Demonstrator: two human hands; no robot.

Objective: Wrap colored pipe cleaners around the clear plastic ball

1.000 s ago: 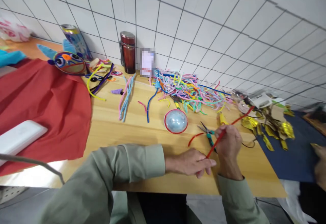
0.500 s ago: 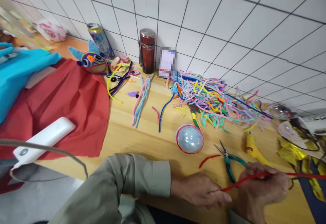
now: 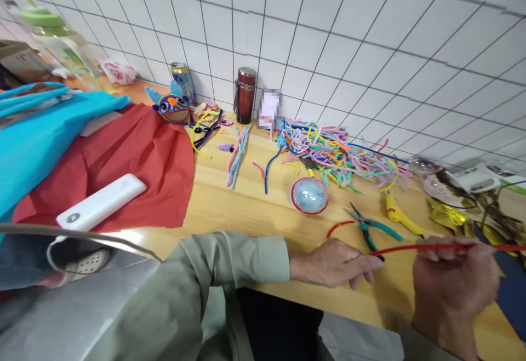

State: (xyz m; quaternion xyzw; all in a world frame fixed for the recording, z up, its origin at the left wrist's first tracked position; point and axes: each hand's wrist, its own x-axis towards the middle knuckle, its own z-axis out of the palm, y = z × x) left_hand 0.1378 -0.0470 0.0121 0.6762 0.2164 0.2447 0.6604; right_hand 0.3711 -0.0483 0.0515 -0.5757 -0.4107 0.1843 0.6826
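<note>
Between my hands stretches a red pipe cleaner (image 3: 396,249), running out past the right edge of the view. My left hand (image 3: 335,262) pinches one end of it between thumb and fingers. Farther along, my right hand (image 3: 456,276) is closed around its length. Just beyond the hands lie pliers (image 3: 365,223) with teal handles, jaws spread, and a short red pipe cleaner piece (image 3: 340,228). A clear half dome (image 3: 309,196) with a red rim rests to the left of the pliers. Behind my right hand is a yellow glue gun (image 3: 400,216).
A heap of coloured pipe cleaners (image 3: 324,150) lies along the tiled wall. A red-brown thermos (image 3: 246,95) and a can (image 3: 184,82) stand farther left, near a decorated owl-like ball (image 3: 174,108). Red cloth (image 3: 164,158) bears a white power bank (image 3: 101,201). Gold foil (image 3: 450,216) is at right.
My right hand has moved right and away from my left hand, so more of the red pipe cleaner shows between them. The camera view has shifted as well.
</note>
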